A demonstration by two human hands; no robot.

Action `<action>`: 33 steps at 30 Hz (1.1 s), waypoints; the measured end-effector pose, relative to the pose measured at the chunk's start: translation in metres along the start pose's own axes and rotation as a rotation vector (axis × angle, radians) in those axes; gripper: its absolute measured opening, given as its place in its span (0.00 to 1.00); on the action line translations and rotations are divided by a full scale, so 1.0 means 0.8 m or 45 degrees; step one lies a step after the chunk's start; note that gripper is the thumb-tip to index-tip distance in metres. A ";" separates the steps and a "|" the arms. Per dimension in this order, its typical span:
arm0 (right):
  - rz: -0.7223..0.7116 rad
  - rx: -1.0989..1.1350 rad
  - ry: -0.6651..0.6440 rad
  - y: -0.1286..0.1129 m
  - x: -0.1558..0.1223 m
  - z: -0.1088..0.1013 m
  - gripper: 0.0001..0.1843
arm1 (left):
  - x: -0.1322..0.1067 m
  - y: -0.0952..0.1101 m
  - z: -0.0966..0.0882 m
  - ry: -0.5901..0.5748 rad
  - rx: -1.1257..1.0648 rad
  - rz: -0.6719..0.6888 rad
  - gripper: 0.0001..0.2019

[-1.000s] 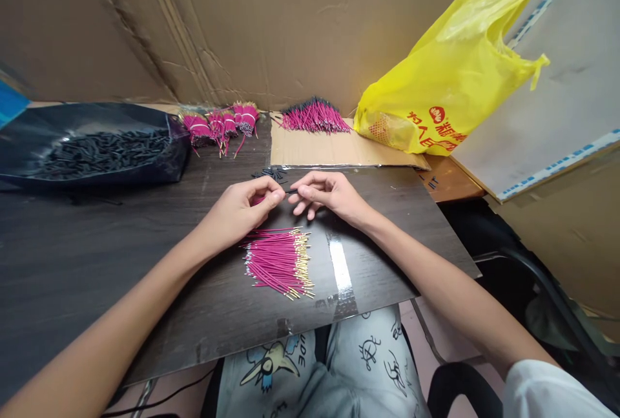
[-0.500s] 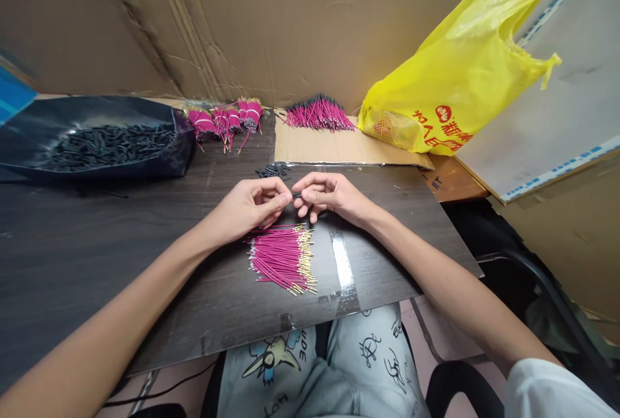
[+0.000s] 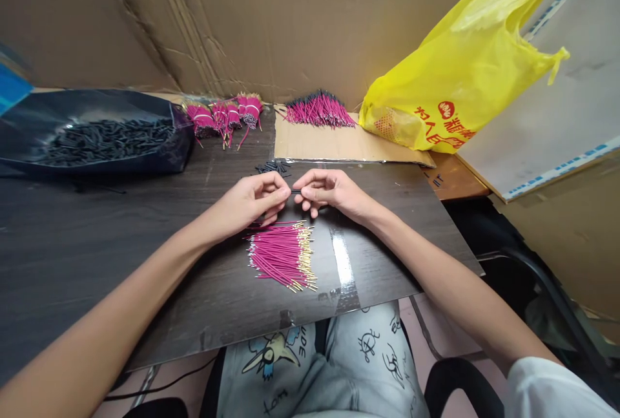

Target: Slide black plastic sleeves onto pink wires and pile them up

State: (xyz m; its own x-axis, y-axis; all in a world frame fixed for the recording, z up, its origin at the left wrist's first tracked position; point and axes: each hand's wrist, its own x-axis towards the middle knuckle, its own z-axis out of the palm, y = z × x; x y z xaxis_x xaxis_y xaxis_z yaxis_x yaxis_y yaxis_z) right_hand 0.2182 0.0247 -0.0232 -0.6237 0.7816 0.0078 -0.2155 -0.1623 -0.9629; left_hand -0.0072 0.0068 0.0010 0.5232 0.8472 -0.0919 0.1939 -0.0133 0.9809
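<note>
Black tube [image 3: 296, 192], thin + short, is at ctr of frame, bridging gap btwn the two hands, approx horiz. R hand [image 3: 332, 192]: thumb + index clamped on tube's R end, other fingers loosely curled below. L hand [image 3: 264, 197]: thumb + index pressed tog. at tube's L end; can't tell if they grip the tube itself or smth hidden behind the fingertips.

Doing it well, my read: light pinch, since a tube this thin could squash or bend; grip near the ends so the mid part stays visible; both pinches level + in line so no kink. Hands low over table [image 3: 97, 230] = prob. steadier.

Watch the magenta wires [image 3: 278, 253], lower ctr, just below L hand: neat row, gold tips R, silver tips L; a dip of the lower fingers could scatter it. Loose black tubes [image 3: 272, 167] lie just above L hand's knuckles, so mind not to brush them. Wire bunch [image 3: 320, 110] w/ black ends, upper ctr on cardboard [image 3: 339, 146], is well clear of both hands.
</note>
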 end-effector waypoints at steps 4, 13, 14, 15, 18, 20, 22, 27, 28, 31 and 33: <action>0.024 0.005 -0.010 0.001 0.000 -0.001 0.18 | -0.004 0.006 0.000 -0.060 -0.081 0.005 0.16; 0.025 -0.063 -0.017 0.002 -0.001 0.001 0.18 | 0.000 -0.001 0.000 -0.058 0.043 -0.032 0.17; 0.023 -0.057 -0.025 0.003 -0.001 0.001 0.18 | 0.000 -0.002 0.001 -0.061 0.046 -0.040 0.17; 0.022 -0.045 -0.039 0.003 -0.001 0.001 0.18 | 0.000 -0.003 0.001 -0.067 0.036 -0.046 0.17; 0.015 0.014 -0.085 0.002 -0.003 0.002 0.17 | 0.000 -0.001 0.001 -0.095 -0.020 -0.035 0.16; 0.007 0.060 -0.107 0.000 -0.004 0.003 0.17 | 0.000 0.001 0.000 -0.103 -0.035 -0.012 0.17; -0.005 0.087 -0.123 -0.002 -0.006 0.004 0.17 | -0.001 0.003 -0.002 -0.094 -0.026 0.008 0.17; 0.006 0.041 -0.106 -0.003 -0.005 0.005 0.17 | -0.001 0.002 -0.003 -0.087 -0.002 0.013 0.16; 0.013 0.023 -0.097 -0.003 -0.005 0.005 0.18 | -0.001 0.002 -0.003 -0.085 -0.003 0.008 0.17; 0.007 -0.008 -0.084 -0.002 -0.004 0.005 0.19 | -0.002 0.003 -0.001 -0.087 -0.005 -0.008 0.17; -0.015 0.010 -0.084 -0.003 -0.005 0.006 0.18 | -0.002 0.005 0.000 -0.088 -0.011 -0.002 0.17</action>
State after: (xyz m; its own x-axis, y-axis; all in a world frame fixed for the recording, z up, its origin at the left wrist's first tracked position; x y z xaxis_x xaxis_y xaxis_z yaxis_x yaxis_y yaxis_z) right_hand 0.2175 0.0192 -0.0200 -0.6692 0.7422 0.0372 -0.2288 -0.1583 -0.9605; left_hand -0.0074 0.0051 0.0048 0.5794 0.8083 -0.1047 0.1875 -0.0072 0.9822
